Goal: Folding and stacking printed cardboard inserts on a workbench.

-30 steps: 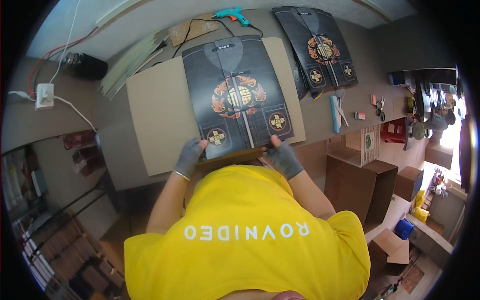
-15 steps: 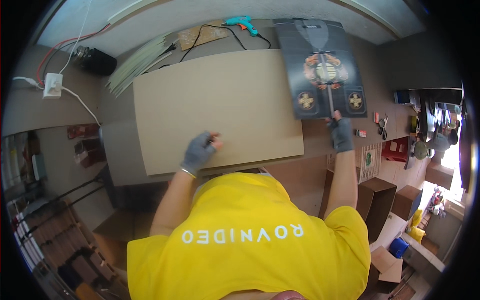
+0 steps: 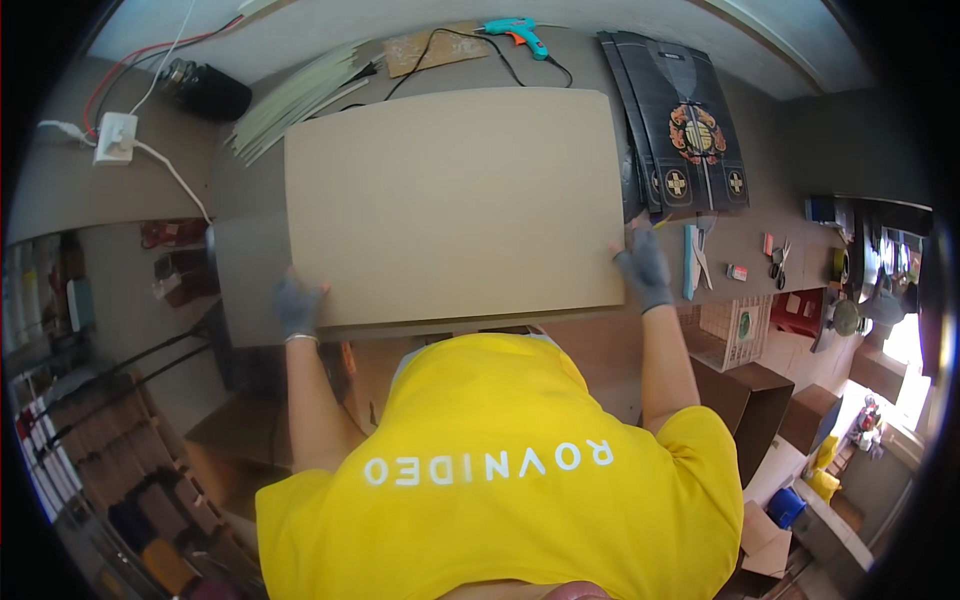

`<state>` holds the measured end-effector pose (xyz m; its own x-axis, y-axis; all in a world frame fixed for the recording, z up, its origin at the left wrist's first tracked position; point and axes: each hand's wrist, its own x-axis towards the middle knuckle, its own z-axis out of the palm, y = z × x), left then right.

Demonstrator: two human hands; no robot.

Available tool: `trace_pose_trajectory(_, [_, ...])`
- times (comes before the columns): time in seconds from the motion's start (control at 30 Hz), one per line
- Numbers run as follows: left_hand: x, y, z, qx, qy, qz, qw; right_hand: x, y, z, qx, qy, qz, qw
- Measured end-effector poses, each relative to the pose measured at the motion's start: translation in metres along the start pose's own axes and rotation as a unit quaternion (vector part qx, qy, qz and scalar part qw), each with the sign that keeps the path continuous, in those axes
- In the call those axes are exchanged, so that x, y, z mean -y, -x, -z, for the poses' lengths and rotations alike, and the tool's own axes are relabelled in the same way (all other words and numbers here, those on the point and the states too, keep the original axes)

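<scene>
A large tan cardboard sheet (image 3: 455,205) lies flat on the table in front of me, with a second edge showing under its near side. My left hand (image 3: 298,305), in a grey fingerless glove, closes on its near left corner, thumb on the board. On the opposite side my right hand (image 3: 645,268), gloved the same way, grips the right edge near the front corner. Just beyond that hand, dark printed sheets (image 3: 655,95) with a gold and orange emblem overlap one another at the far right.
A teal glue gun (image 3: 518,33) with a black cord lies at the back, near a brown board (image 3: 432,50) and pale thin strips (image 3: 300,98). At right are a blue-and-white strip (image 3: 690,262), scissors (image 3: 779,262) and a small red-and-white box (image 3: 737,271). A white power socket (image 3: 115,138) is at left.
My right hand has let go of the dark printed sheet, which now lies farther back, and has taken the cardboard's right edge. My left hand has moved left to the near left corner.
</scene>
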<state>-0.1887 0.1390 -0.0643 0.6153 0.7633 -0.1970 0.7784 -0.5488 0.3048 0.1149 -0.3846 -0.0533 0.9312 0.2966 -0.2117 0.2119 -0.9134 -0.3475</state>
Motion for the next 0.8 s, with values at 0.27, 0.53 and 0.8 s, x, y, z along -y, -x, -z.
trace_pose_trajectory(0.27, [-0.014, 0.008, 0.008, -0.022, 0.040, -0.002, 0.999, 0.027, 0.013, -0.012, -0.206, 0.094, 0.115, 0.967])
trace_pose_trajectory(0.53, [-0.010, -0.020, 0.073, 0.100, 0.321, 0.026, 0.941, 0.011, -0.019, 0.046, 0.152, -0.492, -0.105, 0.851])
trace_pose_trajectory(0.8, [-0.072, -0.017, 0.111, 0.171, 0.415, -0.104, 0.887, 0.049, 0.001, 0.043, 0.140, -0.501, -0.053, 0.852])
